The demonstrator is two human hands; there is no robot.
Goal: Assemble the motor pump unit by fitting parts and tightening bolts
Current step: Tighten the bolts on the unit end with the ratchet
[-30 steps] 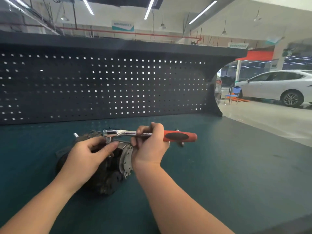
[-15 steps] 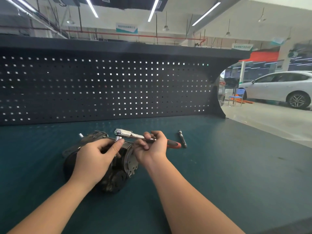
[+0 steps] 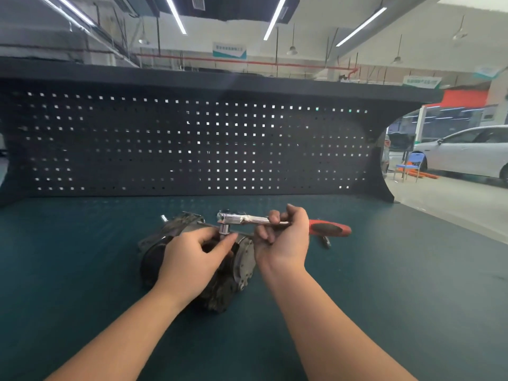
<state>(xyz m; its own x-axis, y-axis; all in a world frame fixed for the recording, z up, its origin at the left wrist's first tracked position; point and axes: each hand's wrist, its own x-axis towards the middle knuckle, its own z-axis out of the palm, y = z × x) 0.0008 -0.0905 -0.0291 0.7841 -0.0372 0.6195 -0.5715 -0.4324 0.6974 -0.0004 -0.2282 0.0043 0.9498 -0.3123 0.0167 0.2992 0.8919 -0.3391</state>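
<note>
Head view: motor pump unit [image 3: 242, 259] lay on green bench top [image 3: 384, 298], near its middle, in front of pegboard [image 3: 192, 144]. Left hand [image 3: 192, 259] rested on unit, fingers curled around socket [image 3: 224, 229]. Right hand [image 3: 286, 240] gripped steel shank of ratchet wrench [image 3: 324, 228]; red handle stuck out right. Small dark tool [image 3: 326, 241] lay just beyond handle.

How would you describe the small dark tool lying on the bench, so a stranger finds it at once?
Start at the green bench top, then the right hand holding the ratchet wrench. The small dark tool lies flat just below the wrench's red grip; it alone is untouched.
</note>
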